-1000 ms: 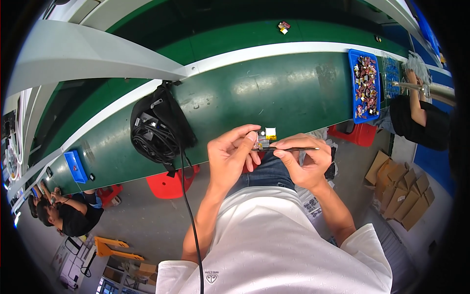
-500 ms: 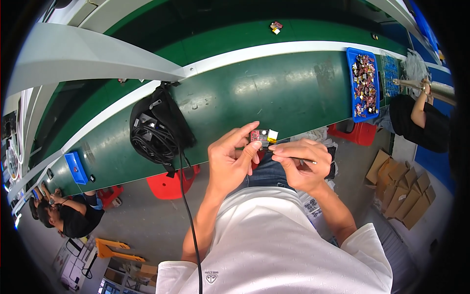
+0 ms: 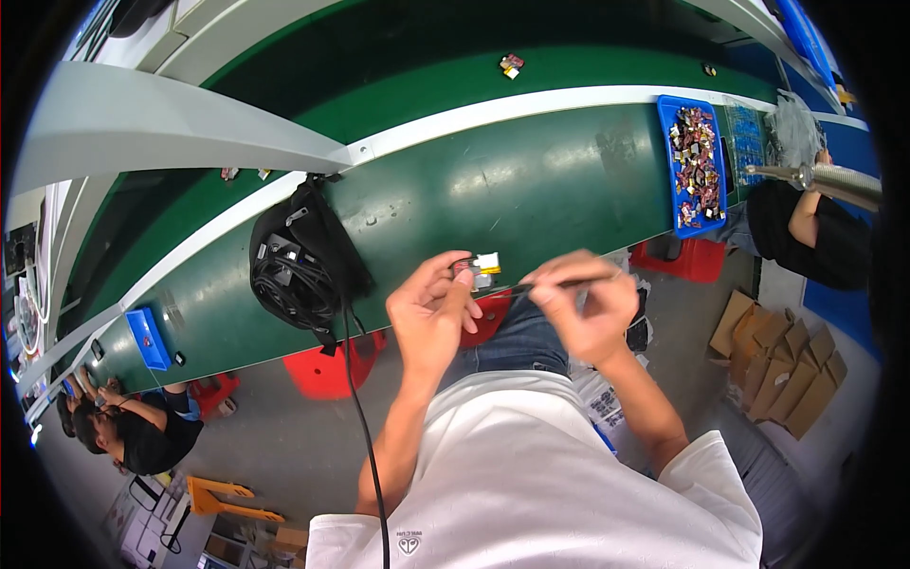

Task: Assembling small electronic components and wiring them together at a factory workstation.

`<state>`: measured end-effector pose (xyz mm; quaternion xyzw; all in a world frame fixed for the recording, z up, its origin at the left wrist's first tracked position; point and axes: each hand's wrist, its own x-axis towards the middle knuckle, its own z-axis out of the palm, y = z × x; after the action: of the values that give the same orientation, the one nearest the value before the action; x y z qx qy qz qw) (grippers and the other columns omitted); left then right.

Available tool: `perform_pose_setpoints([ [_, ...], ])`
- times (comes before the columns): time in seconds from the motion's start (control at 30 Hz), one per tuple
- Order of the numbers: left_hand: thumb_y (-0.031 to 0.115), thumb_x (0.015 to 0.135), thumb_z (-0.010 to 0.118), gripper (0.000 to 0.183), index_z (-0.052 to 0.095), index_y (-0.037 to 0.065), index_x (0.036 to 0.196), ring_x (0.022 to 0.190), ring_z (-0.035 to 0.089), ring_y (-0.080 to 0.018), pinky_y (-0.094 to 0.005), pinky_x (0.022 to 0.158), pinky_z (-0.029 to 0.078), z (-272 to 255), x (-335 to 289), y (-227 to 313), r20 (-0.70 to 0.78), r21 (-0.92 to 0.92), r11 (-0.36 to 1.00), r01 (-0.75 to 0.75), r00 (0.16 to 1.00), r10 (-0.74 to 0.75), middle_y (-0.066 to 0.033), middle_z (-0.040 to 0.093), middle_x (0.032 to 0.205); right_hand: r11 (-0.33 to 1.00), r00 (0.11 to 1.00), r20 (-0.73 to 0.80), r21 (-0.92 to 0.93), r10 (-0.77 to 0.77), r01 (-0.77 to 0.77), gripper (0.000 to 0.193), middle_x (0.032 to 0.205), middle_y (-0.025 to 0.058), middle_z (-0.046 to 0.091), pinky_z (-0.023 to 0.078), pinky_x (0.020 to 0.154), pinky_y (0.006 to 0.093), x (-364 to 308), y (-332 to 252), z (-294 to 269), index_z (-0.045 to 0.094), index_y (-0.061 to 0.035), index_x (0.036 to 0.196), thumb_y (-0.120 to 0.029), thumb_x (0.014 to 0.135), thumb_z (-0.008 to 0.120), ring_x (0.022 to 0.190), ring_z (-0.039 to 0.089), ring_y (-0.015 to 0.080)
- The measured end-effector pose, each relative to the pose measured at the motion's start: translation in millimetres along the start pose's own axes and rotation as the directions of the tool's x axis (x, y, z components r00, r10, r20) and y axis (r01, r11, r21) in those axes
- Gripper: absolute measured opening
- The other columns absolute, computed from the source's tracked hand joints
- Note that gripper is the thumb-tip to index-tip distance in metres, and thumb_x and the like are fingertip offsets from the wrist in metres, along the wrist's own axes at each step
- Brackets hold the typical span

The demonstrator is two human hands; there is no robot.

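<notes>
My left hand (image 3: 428,308) pinches a small electronic module (image 3: 485,269) between thumb and fingers, just off the bench's near edge. The module has a reddish circuit board, a grey part and a white-and-yellow piece on top. My right hand (image 3: 595,305), smeared by motion, is closed on a thin dark pen-like tool (image 3: 515,289). The tool points left, its end close to the module's lower right side; whether it touches cannot be made out.
The green bench (image 3: 474,180) runs across, with a black bag (image 3: 308,247) of cables on it. At right stands a blue tray (image 3: 695,230) of small modules. Red stools (image 3: 327,368) sit below. Co-workers (image 3: 152,431) work at both ends. Flattened cardboard boxes (image 3: 782,375) lie at right.
My left hand has shifted slightly left with the module, which has tilted. My right hand has moved up, and its tool now stands farther out from the module. The view has shifted a little.
</notes>
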<state>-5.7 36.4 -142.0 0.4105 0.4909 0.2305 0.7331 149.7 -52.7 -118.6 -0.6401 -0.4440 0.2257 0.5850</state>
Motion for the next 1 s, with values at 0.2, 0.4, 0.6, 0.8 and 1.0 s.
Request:
perform_pose_setpoints([
  [0.2, -0.003, 0.093, 0.059, 0.022, 0.063, -0.007, 0.115, 0.059, 0.062, -0.0111, -0.0223, 0.044, 0.046, -11, 8, -5, 0.069, 0.04, 0.999, 0.031, 0.997, -0.034, -0.0114, 0.066, 0.085, 0.749, 0.764, 0.165, 0.153, 0.624, -0.645, 0.014, 0.074, 0.007, 0.064, 0.036, 0.047, 0.0209, 26, 31, -26, 0.06, 0.0011, 0.097, -0.009, 0.097, 0.05, 0.05, 0.048, 0.0056],
  [0.4, 0.003, 0.095, 0.06, 0.024, 0.059, -0.01, 0.114, 0.062, 0.064, -0.0161, -0.0245, 0.045, 0.048, -6, 57, -26, -0.038, -0.015, 0.999, 0.045, 0.998, -0.045, -0.0132, 0.065, 0.092, 0.686, 0.676, 0.247, 0.059, 0.694, -0.725, 0.014, 0.064, -0.0001, 0.058, 0.038, 0.052, 0.0236, 0, 75, -13, 0.064, 0.001, 0.094, -0.008, 0.095, 0.054, 0.056, 0.053, 0.0069],
  [0.6, 0.005, 0.094, 0.062, 0.024, 0.058, -0.009, 0.114, 0.066, 0.065, -0.0183, -0.0285, 0.053, 0.057, 4, 195, -68, -0.31, -0.179, 0.967, -0.179, 0.944, 0.118, -0.0136, 0.062, 0.096, 0.534, 0.541, 0.127, 0.088, 0.831, -0.841, 0.021, 0.063, -0.0009, 0.059, 0.028, 0.045, 0.0211, -39, 69, -41, 0.067, -0.0037, 0.095, -0.021, 0.099, 0.055, 0.048, 0.042, 0.0028],
  [0.8, -0.005, 0.093, 0.056, 0.043, 0.041, -0.014, 0.133, 0.092, 0.071, -0.0291, -0.0361, 0.076, 0.065, 13, 277, -48, -0.398, -0.159, 0.939, -0.304, 0.89, 0.221, -0.0189, 0.063, 0.104, 0.428, 0.428, -0.015, 0.097, 0.903, -0.899, 0.02, 0.063, -0.0008, 0.059, 0.028, 0.044, 0.021, -80, 75, -76, 0.068, -0.0049, 0.094, -0.02, 0.099, 0.056, 0.047, 0.041, 0.0029],
  [1.0, -0.012, 0.086, 0.057, 0.079, 0.012, -0.009, 0.151, 0.098, 0.069, -0.0269, -0.0368, 0.077, 0.064, 3, 273, -46, -0.38, -0.068, 0.961, -0.269, 0.898, 0.224, -0.0231, 0.054, 0.122, 0.53, 0.529, -0.04, 0.026, 0.848, -0.848, 0.021, 0.061, -0.0016, 0.056, 0.031, 0.045, 0.0227, -56, 106, -81, 0.066, -0.0048, 0.087, -0.022, 0.098, 0.06, 0.049, 0.044, 0.0037],
])
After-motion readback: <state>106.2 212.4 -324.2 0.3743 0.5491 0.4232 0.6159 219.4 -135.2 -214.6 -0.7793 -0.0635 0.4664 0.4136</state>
